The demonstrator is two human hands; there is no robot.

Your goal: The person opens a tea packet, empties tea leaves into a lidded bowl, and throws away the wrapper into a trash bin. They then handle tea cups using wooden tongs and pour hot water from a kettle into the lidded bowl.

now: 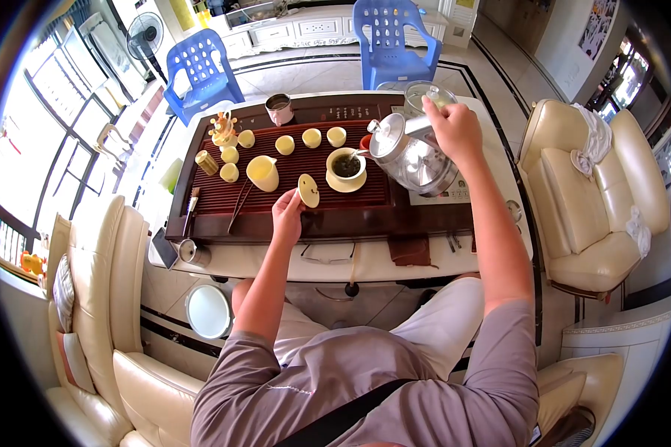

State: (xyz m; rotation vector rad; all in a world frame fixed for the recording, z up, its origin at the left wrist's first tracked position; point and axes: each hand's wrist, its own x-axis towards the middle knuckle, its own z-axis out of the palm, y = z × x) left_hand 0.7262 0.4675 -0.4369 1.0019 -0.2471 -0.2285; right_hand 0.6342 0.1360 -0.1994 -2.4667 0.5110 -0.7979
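My right hand (pixel 455 130) is wrapped round the handle of a glass kettle (pixel 419 165), which is tilted left with its spout at the rim of a lidded-type bowl (pixel 345 168). Dark tea leaves and liquid show inside that bowl, which stands on a saucer (pixel 347 185). Between the fingers of my left hand (pixel 287 211) is a pale yellow lid (pixel 309 191), held upright to the left of the bowl. A yellow pitcher (pixel 262 173) stands left of the lid. Several small yellow cups (pixel 312 138) are on the slatted tea tray (pixel 380 195).
Wooden tongs (pixel 240 205), a brush (pixel 192 203) and a figurine (pixel 222 128) are on the tray's left. A pink-white cup (pixel 279 109) is at its back. Glasses (pixel 328 258) and a brown pouch (pixel 410 251) lie along the front edge. Blue chairs (pixel 397 43) stand beyond.
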